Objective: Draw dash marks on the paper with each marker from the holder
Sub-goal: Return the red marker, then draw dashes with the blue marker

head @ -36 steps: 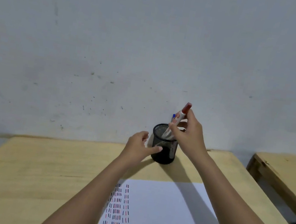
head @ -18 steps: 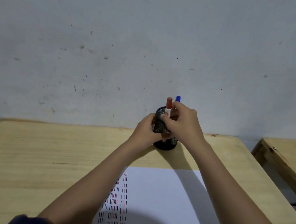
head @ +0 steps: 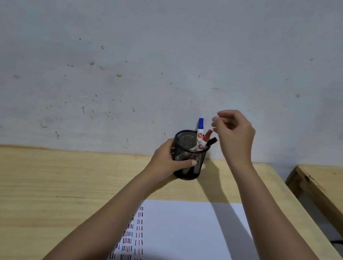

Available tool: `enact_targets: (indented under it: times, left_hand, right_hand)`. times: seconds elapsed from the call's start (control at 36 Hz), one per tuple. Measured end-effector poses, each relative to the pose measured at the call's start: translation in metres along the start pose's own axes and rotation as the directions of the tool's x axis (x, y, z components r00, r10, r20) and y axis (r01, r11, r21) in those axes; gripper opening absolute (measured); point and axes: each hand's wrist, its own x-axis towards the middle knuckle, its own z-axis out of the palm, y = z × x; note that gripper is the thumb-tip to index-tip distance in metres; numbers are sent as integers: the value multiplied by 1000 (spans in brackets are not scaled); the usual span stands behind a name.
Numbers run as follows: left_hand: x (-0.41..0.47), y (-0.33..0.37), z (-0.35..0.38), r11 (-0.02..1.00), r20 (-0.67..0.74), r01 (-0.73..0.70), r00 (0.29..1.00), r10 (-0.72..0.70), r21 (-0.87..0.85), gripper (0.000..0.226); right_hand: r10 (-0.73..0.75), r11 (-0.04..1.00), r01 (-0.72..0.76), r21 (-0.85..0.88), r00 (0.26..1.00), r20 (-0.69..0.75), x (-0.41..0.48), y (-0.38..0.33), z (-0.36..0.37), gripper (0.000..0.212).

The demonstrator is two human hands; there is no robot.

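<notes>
A black mesh holder [head: 186, 143] stands near the far edge of the wooden table [head: 46, 189]. Three markers lean inside it: a blue-capped one [head: 200, 127], a red-capped one [head: 206, 137] and a black-capped one [head: 212, 141]. My left hand [head: 168, 160] wraps around the holder's left side, thumb across its front. My right hand [head: 233, 134] hovers just right of and above the markers, fingers loosely curled and holding nothing. A white paper [head: 189, 243] with columns of black and red dash marks lies in front of me.
A grey marked wall [head: 156, 49] rises right behind the table. A second wooden table [head: 335, 187] stands to the right across a narrow gap. My head's shadow falls on the paper's near part.
My right hand put the red-capped marker into the holder, let go of it and lifted up to the right. My left hand closed around the holder.
</notes>
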Motion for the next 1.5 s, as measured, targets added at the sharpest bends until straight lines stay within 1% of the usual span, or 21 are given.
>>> enact_targets:
  times: [0.03,0.08,0.14,0.25,0.33,0.44,0.58,0.64,0.75,0.89,1.03,1.08,1.14,1.19,1.25,1.33,1.39,1.5]
  left_hand:
    - [0,0,0,1000,0,3,1000,-3,3,49]
    - [-1,0,0,1000,-2,5,1000,-5,8,49]
    - [-1,-1,0,1000,-4,6,1000,-6,5,50]
    - [-2,-2,-1,1000,7,16,1000,-17,15,50]
    - [-2,-1,-1,1000,2,19,1000,-19,25,50]
    - [-3,-1,-3,999,4,16,1000,-16,45,51]
    - [-2,-2,-3,997,2,0,1000,0,74,51]
    - [-1,-3,-3,995,-11,-12,1000,13,99,54]
    - [-3,-1,0,988,-22,-18,1000,22,154,70]
    - [-9,4,1,985,-87,10,996,5,175,61]
    - [-18,16,4,974,-113,44,993,-19,223,63]
    - [-21,18,5,966,-133,64,991,-31,250,60]
    - [-26,24,6,970,-167,96,984,-59,224,47]
    - [-32,35,4,970,-194,99,979,-56,223,32]
    - [-40,50,1,958,-209,74,978,-15,276,30]
    - [-55,74,-6,961,-238,14,970,54,276,30]
    - [-67,89,-10,973,-245,-32,965,89,228,28]
    - [-97,115,-18,974,-216,-150,959,186,172,19]
  right_hand:
    - [55,998,-55,-7,998,9,5,4,-2,9]
    - [177,982,-171,-79,981,83,12,14,-2,9]
    - [245,966,-229,-118,958,151,16,22,1,12]
    - [288,955,-269,-122,939,187,19,25,12,9]
    - [322,941,-289,-174,923,211,22,25,19,10]
    - [317,934,-262,-242,921,225,24,21,23,13]
    - [306,941,-264,-213,932,194,23,22,22,6]
    - [279,950,-241,-199,942,189,22,22,20,6]
    - [218,971,-201,-128,966,140,20,15,12,12]
    - [109,994,-107,-27,991,77,17,-5,-2,15]
    - [-72,997,69,47,996,60,9,-36,-15,14]
    - [-133,989,129,72,989,63,3,-49,-20,15]
    - [-203,977,198,73,977,69,-5,-63,-25,17]
    - [-293,956,290,44,953,79,-14,-75,-29,17]
    - [-367,930,369,7,924,105,-24,-84,-34,18]
    - [-429,896,442,-55,889,160,-41,-88,-38,19]
    - [-437,884,460,-79,876,205,-54,-88,-41,20]
    - [-395,888,444,-121,870,297,-83,-85,-46,22]
